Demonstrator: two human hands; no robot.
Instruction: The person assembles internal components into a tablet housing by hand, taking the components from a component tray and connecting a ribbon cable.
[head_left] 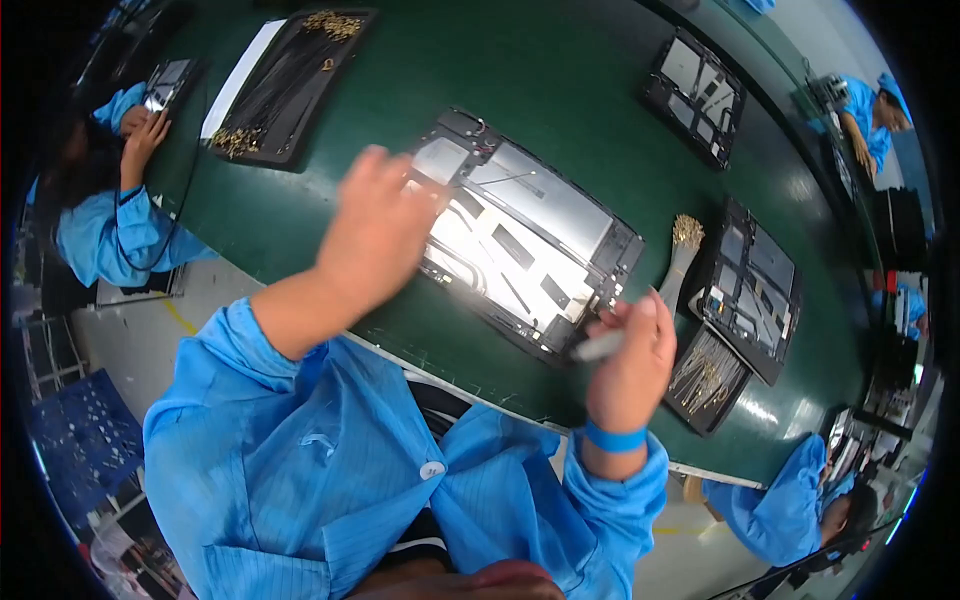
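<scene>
An opened electronic device [540, 200], flat like a laptop base, lies askew on the green table in front of me. Silver battery-like panels, a bright metal plate and black edges show inside it. My left hand [375, 230] is over its left end, smeared by motion, so its finger pose and any contact are unclear. At the device's lower right corner, my right hand [638, 360] is closed around a short whitish stick-like tool [598, 347], blurred. A blue band [614, 438] circles my right wrist.
A black tray [290, 155] of dark cables with gold ends stands at the upper left. To the right are a grey cable bundle [680, 262], a second opened device [765, 300] overlapping a cable tray [707, 425], and a third device [700, 95] farther back. Co-workers sit around.
</scene>
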